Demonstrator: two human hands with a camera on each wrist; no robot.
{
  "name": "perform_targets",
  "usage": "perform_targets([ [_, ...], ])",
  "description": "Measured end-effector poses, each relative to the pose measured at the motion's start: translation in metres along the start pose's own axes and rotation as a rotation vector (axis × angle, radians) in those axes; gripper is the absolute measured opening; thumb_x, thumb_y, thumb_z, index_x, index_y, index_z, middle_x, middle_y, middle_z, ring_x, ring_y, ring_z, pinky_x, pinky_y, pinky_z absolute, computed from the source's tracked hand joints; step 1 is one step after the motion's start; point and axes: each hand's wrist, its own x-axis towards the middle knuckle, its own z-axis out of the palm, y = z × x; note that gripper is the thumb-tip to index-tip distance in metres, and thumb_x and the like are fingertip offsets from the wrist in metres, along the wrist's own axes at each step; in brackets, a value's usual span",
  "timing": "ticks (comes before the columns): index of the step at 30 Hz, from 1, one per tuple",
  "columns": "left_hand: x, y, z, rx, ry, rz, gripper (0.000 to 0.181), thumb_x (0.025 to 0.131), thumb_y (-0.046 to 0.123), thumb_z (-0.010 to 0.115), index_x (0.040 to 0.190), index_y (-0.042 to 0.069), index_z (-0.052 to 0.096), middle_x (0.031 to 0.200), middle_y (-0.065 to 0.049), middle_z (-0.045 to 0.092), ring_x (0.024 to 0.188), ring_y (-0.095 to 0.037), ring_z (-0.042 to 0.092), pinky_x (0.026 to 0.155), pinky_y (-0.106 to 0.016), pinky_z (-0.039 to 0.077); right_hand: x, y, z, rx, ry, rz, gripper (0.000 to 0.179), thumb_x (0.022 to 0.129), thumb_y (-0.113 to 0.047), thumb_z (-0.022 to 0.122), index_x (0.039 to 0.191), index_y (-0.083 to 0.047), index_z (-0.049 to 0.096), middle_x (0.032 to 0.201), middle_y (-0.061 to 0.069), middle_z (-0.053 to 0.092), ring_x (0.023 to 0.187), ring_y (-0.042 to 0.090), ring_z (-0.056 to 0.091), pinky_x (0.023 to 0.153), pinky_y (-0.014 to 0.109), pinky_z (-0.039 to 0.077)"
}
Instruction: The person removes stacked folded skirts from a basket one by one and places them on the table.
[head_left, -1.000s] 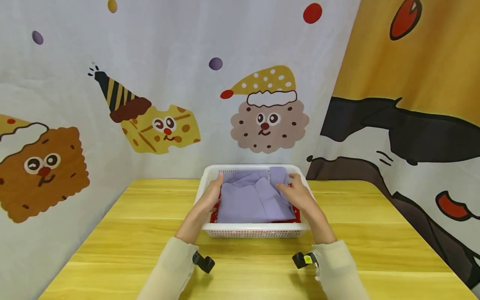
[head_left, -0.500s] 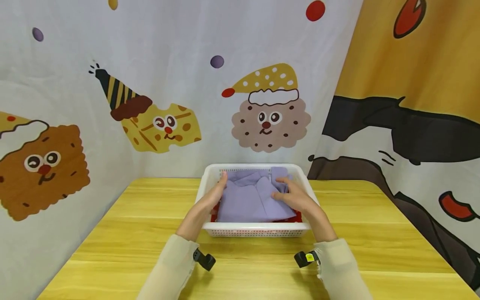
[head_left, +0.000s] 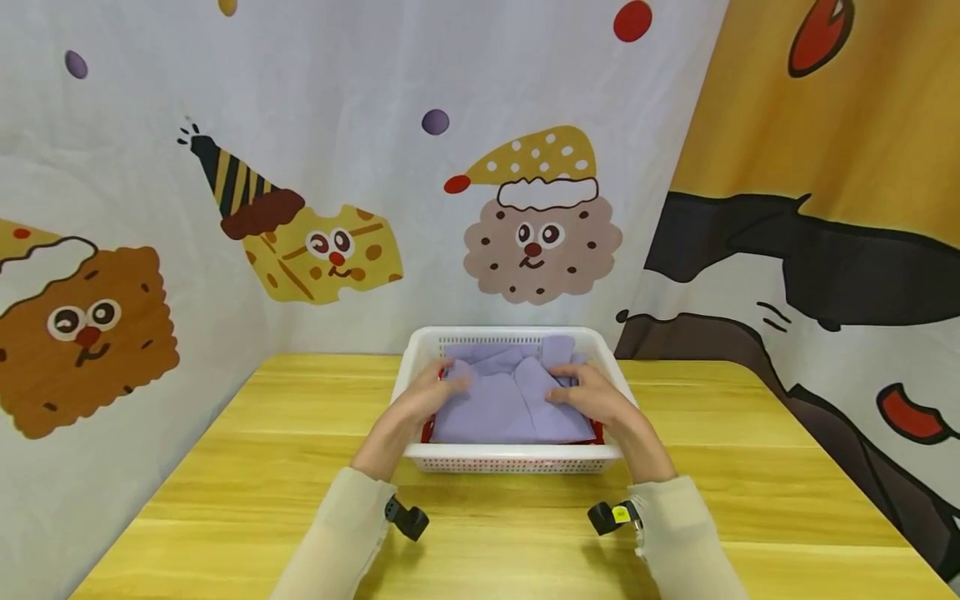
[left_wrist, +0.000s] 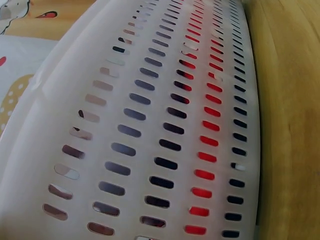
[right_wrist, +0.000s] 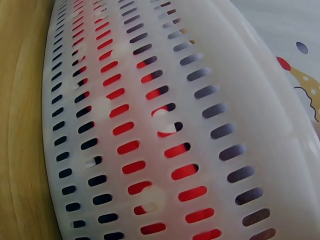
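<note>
Take the basket (head_left: 513, 452) as your dial, with 12 o'clock at its far side. Starting at the left, the curtain (head_left: 360, 67) shows you a brown cookie (head_left: 127, 312) a little past 9 and a cheese (head_left: 367, 271) in a striped hat at 10. Your left sleeve (head_left: 337, 533) comes in from 8, with the left camera (head_left: 408, 522) beside its cuff. Your left hand (head_left: 423, 398) reaches over the rim at 9, to the left edge of the purple cloth (head_left: 487, 412); its thumb and forefinger are spread, with a gap between them (the tips are blurred, so I cannot tell how firmly they touch).

The purple cloth lies folded inside the basket, a crease running down it towards 6 and a narrow flap at 1. Red cloth (head_left: 598, 432) peeps out from under it near 8 and 4. At 12, behind the basket, is a pale biscuit (head_left: 543, 279) in a dotted hat.

Your right hand (head_left: 596, 398) comes over the rim at 3, its thumb and forefinger spread above the right part of the purple cloth. The right camera (head_left: 603, 518) and your right sleeve (head_left: 686, 533) are near 4; the table (head_left: 510, 550) runs under everything. Both wrist views show you purple and red through the basket's slots.
</note>
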Motion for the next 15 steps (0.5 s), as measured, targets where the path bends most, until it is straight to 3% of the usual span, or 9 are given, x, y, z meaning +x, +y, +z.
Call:
perform_targets([
  [3, -0.0013, -0.0017, -0.0002, 0.076, 0.005, 0.056, 0.067, 0.089, 0.0, 0.07, 0.15, 0.002, 0.044, 0.157, -0.028, 0.039, 0.143, -0.041, 0.04, 0.118, -0.061, 0.035, 0.0, 0.0018, 0.0003, 0.039, 0.004, -0.007, 0.055, 0.094, -0.006, 0.066, 0.145, 0.008, 0.052, 0.157, 0.031, 0.041, 0.145, 0.044, 0.039, 0.122, 0.061, 0.032],
  [7, -0.0023, -0.0023, -0.0007, 0.082, 0.001, 0.069, 0.06, 0.081, -0.01, 0.07, 0.138, 0.002, 0.055, 0.145, -0.028, 0.046, 0.129, -0.036, 0.045, 0.111, -0.057, 0.041, 0.0008, 0.0045, 0.0005, 0.098, -0.018, 0.002, 0.057, 0.091, 0.001, 0.064, 0.146, 0.004, 0.053, 0.161, 0.026, 0.039, 0.151, 0.041, 0.029, 0.127, 0.062, 0.018],
  [10, -0.0031, -0.003, -0.0018, 0.049, -0.021, 0.058, 0.06, 0.08, -0.011, 0.069, 0.136, 0.002, 0.056, 0.15, -0.025, 0.044, 0.132, -0.034, 0.043, 0.116, -0.057, 0.037, 0.0005, 0.0052, 0.001, 0.119, -0.039, 0.013, 0.053, 0.09, 0.002, 0.061, 0.142, 0.001, 0.058, 0.16, 0.024, 0.039, 0.149, 0.04, 0.03, 0.126, 0.062, 0.021],
  [15, -0.0034, -0.0033, -0.0033, -0.013, -0.099, 0.021, 0.069, 0.08, -0.01, 0.066, 0.146, 0.001, 0.049, 0.162, -0.022, 0.034, 0.146, -0.036, 0.035, 0.124, -0.059, 0.026, 0.0002, 0.0039, 0.0015, 0.098, -0.064, 0.003, 0.049, 0.089, 0.003, 0.06, 0.137, 0.001, 0.064, 0.159, 0.025, 0.042, 0.147, 0.039, 0.034, 0.122, 0.06, 0.03],
])
